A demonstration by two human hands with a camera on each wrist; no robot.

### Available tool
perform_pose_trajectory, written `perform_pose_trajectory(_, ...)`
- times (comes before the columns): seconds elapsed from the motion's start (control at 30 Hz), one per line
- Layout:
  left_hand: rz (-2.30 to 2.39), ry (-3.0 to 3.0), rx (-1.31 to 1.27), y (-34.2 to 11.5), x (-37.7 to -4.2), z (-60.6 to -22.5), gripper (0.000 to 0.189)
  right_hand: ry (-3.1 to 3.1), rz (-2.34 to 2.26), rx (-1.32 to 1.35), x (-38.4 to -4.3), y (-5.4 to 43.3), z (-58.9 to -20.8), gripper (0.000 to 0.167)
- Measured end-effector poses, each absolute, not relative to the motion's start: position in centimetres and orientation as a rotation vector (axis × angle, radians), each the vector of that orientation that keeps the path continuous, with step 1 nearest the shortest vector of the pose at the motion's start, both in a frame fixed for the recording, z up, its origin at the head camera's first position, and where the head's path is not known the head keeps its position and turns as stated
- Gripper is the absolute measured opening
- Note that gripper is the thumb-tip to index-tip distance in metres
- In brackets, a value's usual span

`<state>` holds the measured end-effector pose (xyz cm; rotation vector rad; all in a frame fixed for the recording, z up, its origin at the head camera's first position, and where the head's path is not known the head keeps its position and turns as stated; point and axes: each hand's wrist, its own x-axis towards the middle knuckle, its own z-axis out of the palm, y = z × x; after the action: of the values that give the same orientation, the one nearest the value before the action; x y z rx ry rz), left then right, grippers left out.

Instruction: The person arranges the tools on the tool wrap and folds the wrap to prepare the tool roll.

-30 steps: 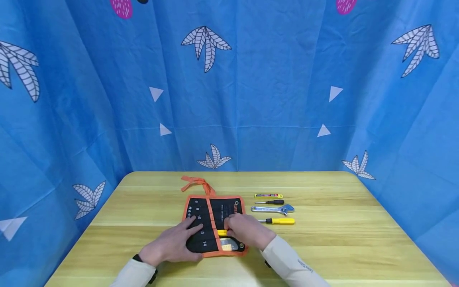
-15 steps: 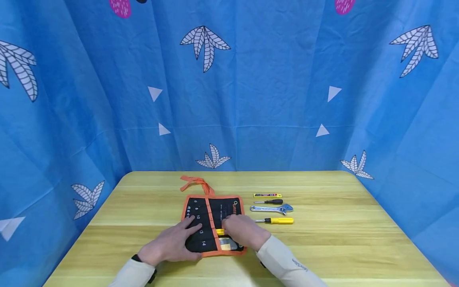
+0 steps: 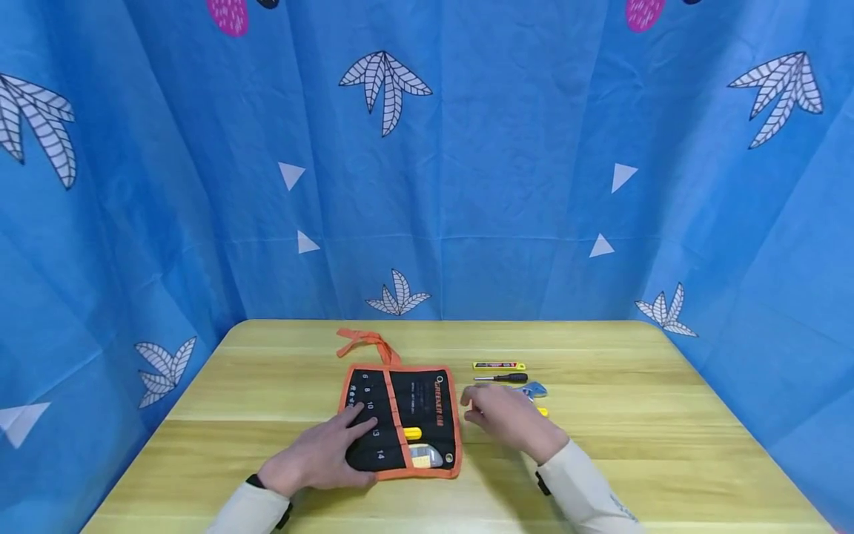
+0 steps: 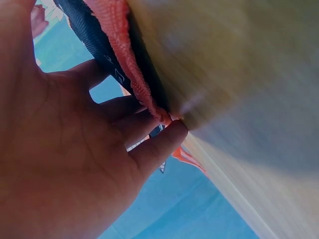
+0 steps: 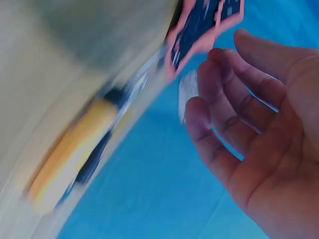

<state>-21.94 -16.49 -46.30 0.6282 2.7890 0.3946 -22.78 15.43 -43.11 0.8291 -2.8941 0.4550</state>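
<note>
A black tool pouch with orange trim (image 3: 420, 400) lies unrolled on the table. My left hand (image 3: 323, 451) rests on its numbered left side with fingers spread; in the left wrist view the fingers lie along the orange edge. A yellow handle (image 3: 412, 433) and a grey-and-yellow utility knife (image 3: 425, 455) poke out of its pockets. Just right of the pouch, my right hand (image 3: 514, 419) hangs over the loose tools, fingers loosely bent with nothing in them. It partly covers an adjustable wrench (image 3: 534, 389) and a yellow-handled screwdriver (image 5: 75, 159).
Beyond the right hand lie a small black-handled screwdriver (image 3: 510, 378) and a flat yellow case (image 3: 499, 366). An orange tie strap (image 3: 370, 341) trails from the pouch's far edge. A blue patterned curtain (image 3: 507, 185) hangs behind the wooden table (image 3: 634, 445).
My right hand has let go of the yellow handle in the pouch pocket and moved right, over the loose tools. The left hand has stayed on the pouch.
</note>
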Motion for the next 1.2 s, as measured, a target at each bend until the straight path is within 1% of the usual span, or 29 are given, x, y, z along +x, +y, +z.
perform_pose_trajectory(0.2, 0.38, 2.79, 0.615, -16.4, -21.8, -46.2, 0.094, -2.895, 0.508, 0.652, -23.0, 21.1, -42.5, 0.008)
perform_pose_trajectory(0.4, 0.396, 2.779, 0.616, -16.5, -21.7, -46.2, 0.094, -2.941, 0.572, 0.646, -23.5, 24.2, -42.2, 0.012)
perform_pose_trajectory(0.53, 0.408, 2.787, 0.623, -16.6, -21.8, -46.2, 0.094, -2.973, 0.571, 0.693, -23.9, 25.0, -42.7, 0.014)
perform_pose_trajectory(0.83, 0.392, 2.787, 0.612, -16.7, -21.9, -46.3, 0.094, -3.01, 0.57, 0.71, -24.4, 25.5, -43.9, 0.015)
perform_pose_trajectory(1.2, 0.393, 2.792, 0.624, -16.7, -21.9, -46.5, 0.094, -3.04, 0.584, 0.73, -24.2, 25.3, -44.2, 0.018)
